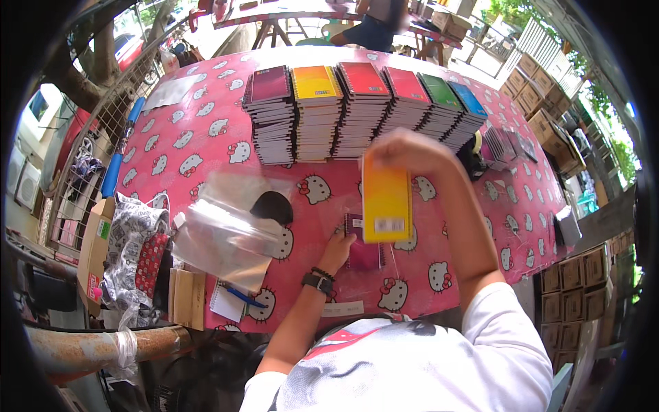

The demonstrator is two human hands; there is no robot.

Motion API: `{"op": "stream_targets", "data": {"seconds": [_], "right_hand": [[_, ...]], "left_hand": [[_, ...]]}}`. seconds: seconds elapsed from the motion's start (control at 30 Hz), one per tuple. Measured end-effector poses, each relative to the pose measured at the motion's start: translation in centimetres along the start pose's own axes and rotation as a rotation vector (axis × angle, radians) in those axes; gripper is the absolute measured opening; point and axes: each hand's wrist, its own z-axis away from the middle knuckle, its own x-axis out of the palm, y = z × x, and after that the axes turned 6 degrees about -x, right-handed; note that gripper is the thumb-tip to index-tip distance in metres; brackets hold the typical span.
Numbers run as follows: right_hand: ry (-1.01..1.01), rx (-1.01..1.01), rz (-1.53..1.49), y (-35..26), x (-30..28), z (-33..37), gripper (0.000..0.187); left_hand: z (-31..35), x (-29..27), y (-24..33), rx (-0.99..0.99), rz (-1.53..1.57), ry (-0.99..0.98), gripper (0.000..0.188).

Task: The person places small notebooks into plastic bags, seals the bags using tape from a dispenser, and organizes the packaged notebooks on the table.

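Note:
My right hand (410, 150), slightly blurred, grips the top end of a yellow spiral notebook (386, 196), which hangs above the table with a white label near its lower end. Below and partly behind it lies a purple spiral notebook (365, 258) on the pink patterned tablecloth (206, 144). The fingers of my left hand (338, 250) are closed on the purple notebook's left edge. Beyond my hands stand tall stacks of spiral notebooks in a row: maroon (270, 86), yellow (316, 82), two red ones, green (440, 93) and blue (469, 101).
Clear plastic sleeves (230, 237) and a black round object (272, 207) lie to the left. A white notepad (225, 302) with a blue pen sits near the front edge. Smaller notebooks (500, 147) stand at right; cardboard boxes (573, 295) are stacked beyond. Another person (374, 27) is at the back.

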Motion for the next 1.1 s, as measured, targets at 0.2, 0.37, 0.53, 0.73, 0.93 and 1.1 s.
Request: {"op": "stream_targets", "data": {"seconds": [0.2, 0.37, 0.53, 0.73, 0.93, 1.1], "right_hand": [[0.003, 0.119, 0.056, 8.9, 13.7, 3.5, 0.026], [0.528, -0.117, 0.199, 6.4, 6.5, -1.0, 0.017], [0.684, -0.297, 0.825, 4.4, -2.0, -7.0, 0.031], [0.489, -0.147, 0.718, 5.9, -4.4, -9.0, 0.064], [0.534, 0.337, 0.874, 5.4, -3.4, -7.5, 0.039], [0.588, 0.098, 0.901, 7.3, -3.8, -6.3, 0.030]], "left_hand": [[-1.7, 0.7, -2.4, 0.146, -0.242, 0.048, 0.028], [0.8, 0.5, 1.7, 0.118, -0.187, -0.001, 0.032], [1.2, 0.2, 2.4, 0.052, -0.230, -0.002, 0.034], [0.0, 0.7, 0.2, 0.105, -0.186, -0.011, 0.035], [0.5, 0.4, 1.4, 0.109, -0.187, -0.067, 0.038], [0.3, 0.4, 1.0, 0.073, -0.185, -0.085, 0.037]]}}
